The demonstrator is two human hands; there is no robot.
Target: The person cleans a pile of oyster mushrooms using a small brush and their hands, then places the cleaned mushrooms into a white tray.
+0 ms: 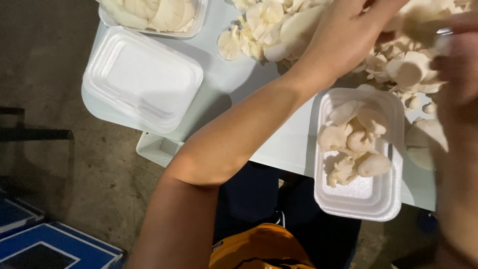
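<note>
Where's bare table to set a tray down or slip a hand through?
Free: the pale table strip between the upturned foam tray and the part-filled foam tray, though the left forearm crosses above it. A smaller gap lies between the upturned tray and the filled tray at the far edge. Crowded: the mushroom pile, under the left hand and right hand.

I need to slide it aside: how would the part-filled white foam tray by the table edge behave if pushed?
The foam tray looks thin and light, so it probably slides easily. Its near end overhangs the table, so it might tip off. The oyster mushrooms lie loose and could shift or bruise.
</note>
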